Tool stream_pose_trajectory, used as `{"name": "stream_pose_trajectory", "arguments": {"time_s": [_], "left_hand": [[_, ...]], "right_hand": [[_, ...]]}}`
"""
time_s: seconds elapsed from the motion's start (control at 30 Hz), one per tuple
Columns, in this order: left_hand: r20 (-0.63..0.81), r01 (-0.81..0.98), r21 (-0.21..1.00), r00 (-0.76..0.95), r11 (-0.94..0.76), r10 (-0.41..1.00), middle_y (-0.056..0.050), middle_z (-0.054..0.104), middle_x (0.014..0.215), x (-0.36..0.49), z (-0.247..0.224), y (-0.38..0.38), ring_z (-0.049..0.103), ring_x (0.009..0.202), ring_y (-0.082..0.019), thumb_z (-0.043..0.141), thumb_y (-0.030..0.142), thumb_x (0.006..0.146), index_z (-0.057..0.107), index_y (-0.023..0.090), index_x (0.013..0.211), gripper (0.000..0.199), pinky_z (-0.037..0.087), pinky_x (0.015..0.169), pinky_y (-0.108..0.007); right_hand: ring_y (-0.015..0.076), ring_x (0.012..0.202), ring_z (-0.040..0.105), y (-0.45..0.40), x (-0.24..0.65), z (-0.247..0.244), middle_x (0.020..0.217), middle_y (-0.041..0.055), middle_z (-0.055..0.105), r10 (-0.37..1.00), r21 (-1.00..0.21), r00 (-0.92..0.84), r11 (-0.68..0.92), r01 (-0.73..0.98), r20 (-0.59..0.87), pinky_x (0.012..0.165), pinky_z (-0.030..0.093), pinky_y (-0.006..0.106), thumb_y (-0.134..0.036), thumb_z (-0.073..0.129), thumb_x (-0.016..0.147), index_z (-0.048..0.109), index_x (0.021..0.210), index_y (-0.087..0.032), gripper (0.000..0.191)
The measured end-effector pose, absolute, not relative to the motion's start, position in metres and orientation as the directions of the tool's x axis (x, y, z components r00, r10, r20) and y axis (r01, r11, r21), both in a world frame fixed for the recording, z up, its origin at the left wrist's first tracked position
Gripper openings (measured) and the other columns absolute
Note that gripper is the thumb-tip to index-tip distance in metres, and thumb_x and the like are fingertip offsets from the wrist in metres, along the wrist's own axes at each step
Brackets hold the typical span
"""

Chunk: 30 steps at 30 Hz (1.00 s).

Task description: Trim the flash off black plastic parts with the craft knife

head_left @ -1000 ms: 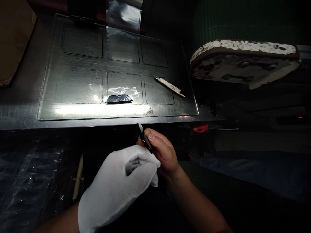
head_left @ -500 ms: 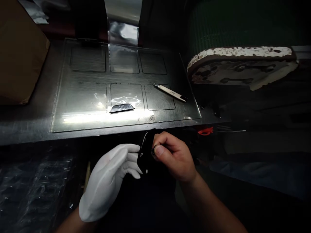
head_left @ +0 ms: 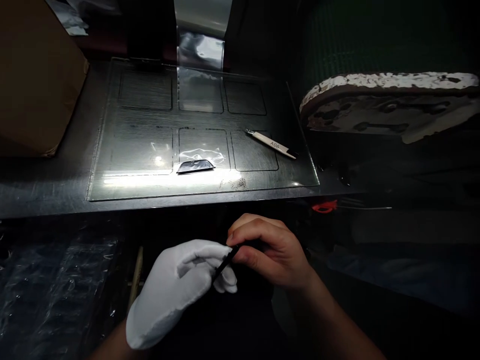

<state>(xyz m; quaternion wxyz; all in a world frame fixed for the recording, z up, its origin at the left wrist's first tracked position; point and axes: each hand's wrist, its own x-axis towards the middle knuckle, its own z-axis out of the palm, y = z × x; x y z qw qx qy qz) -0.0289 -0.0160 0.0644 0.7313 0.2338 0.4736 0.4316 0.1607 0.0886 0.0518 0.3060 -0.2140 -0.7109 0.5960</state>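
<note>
My left hand (head_left: pixel 174 285), in a white glove, grips a thin black glossy piece (head_left: pixel 224 264) between thumb and fingers below the table's front edge. The piece is turned nearly edge-on, so its face is hidden. At its upper end, my bare right hand (head_left: pixel 273 252) pinches it with thumb and forefinger. Beyond the hands, a dark trapezoid-shaped piece (head_left: pixel 195 166) lies on a glass sheet (head_left: pixel 123 186) with clear film behind it. A white pen-like tool (head_left: pixel 272 143) marked "A06" rests on the sheet to the right.
A cardboard box (head_left: pixel 37 85) stands at the left. At the right, a green machine part with a chipped white edge (head_left: pixel 390 80) overhangs the table. Clear plastic trays (head_left: pixel 56 285) lie at lower left. A red-handled tool (head_left: pixel 324 206) sits near the table edge.
The black piece has tilted from showing its glossy face to nearly edge-on. My left thumb and fingers have closed on it. Both hands have moved slightly lower in view.
</note>
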Motion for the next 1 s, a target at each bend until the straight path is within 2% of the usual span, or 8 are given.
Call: {"name": "stream_pose_trajectory", "arguments": {"time_s": [0.2,0.33,0.4,0.5,0.67,0.83,1.0], "left_hand": [[-0.466,-0.32,0.809,0.163,0.493,0.87,-0.006,0.079,0.087,-0.031,0.064,-0.019,0.073,0.085,-0.024,0.068,0.03,0.095,0.081,0.021,0.099,0.016,0.054,0.082,-0.032],[-0.474,-0.26,0.835,0.108,0.485,0.874,-0.007,0.079,0.092,-0.03,0.062,-0.016,0.071,0.086,-0.023,0.058,0.036,0.101,0.08,0.02,0.096,0.028,0.052,0.082,-0.03],[-0.441,-0.289,0.843,0.11,0.453,0.891,-0.008,0.078,0.094,-0.029,0.061,-0.014,0.07,0.087,-0.023,0.049,0.039,0.105,0.079,0.019,0.092,0.039,0.052,0.083,-0.031],[-0.441,-0.361,0.818,0.106,0.448,0.891,-0.008,0.076,0.087,-0.027,0.06,-0.014,0.068,0.083,-0.022,0.04,0.038,0.107,0.076,0.018,0.086,0.046,0.052,0.081,-0.032],[-0.467,-0.417,0.779,0.111,0.468,0.877,-0.008,0.074,0.08,-0.024,0.06,-0.017,0.069,0.075,-0.021,0.039,0.038,0.108,0.076,0.017,0.086,0.048,0.053,0.075,-0.031],[-0.45,-0.466,0.765,0.107,0.444,0.887,-0.009,0.074,0.078,-0.023,0.055,-0.02,0.068,0.073,-0.021,0.042,0.04,0.108,0.077,0.014,0.093,0.046,0.054,0.074,-0.031],[-0.394,-0.503,0.768,0.114,0.395,0.912,-0.008,0.074,0.078,-0.022,0.047,-0.022,0.068,0.073,-0.021,0.043,0.043,0.107,0.075,0.014,0.105,0.044,0.055,0.072,-0.032]], "right_hand": [[0.019,0.086,0.07,0.087,0.162,0.05,0.095,0.005,0.074,0.679,-0.978,-0.707,0.184,-0.097,0.198,0.075,0.057,0.032,-0.011,0.077,0.089,0.075,0.109,-0.023,0.024],[0.0156,0.074,0.063,0.086,0.162,0.053,0.085,0.0021,0.068,0.685,-0.992,-0.728,0.098,0.08,0.009,0.067,0.05,0.029,-0.022,0.072,0.094,0.069,0.096,-0.021,0.004],[0.0129,0.065,0.056,0.085,0.161,0.055,0.076,-0.0006,0.062,0.692,-0.986,-0.714,0.014,0.166,-0.11,0.061,0.044,0.027,-0.029,0.07,0.096,0.063,0.089,-0.021,0.013],[0.011,0.059,0.047,0.082,0.159,0.057,0.069,-0.0028,0.057,0.685,-0.981,-0.703,-0.098,0.17,-0.19,0.055,0.037,0.026,-0.034,0.069,0.096,0.057,0.082,-0.021,0.023],[0.0131,0.064,0.053,0.079,0.155,0.055,0.073,-0.0008,0.063,0.676,-0.972,-0.704,-0.218,0.089,-0.216,0.059,0.04,0.027,-0.035,0.069,0.096,0.058,0.084,-0.021,0.022],[0.0134,0.068,0.056,0.078,0.156,0.052,0.076,0.0004,0.063,0.695,-0.974,-0.688,-0.211,0.082,-0.209,0.062,0.044,0.028,-0.036,0.07,0.097,0.06,0.084,-0.02,0.023],[0.01,0.066,0.058,0.075,0.159,0.049,0.076,-0.0016,0.065,0.698,-0.97,-0.693,-0.243,0.011,-0.182,0.061,0.045,0.023,-0.029,0.072,0.096,0.062,0.087,-0.019,0.017]]}}
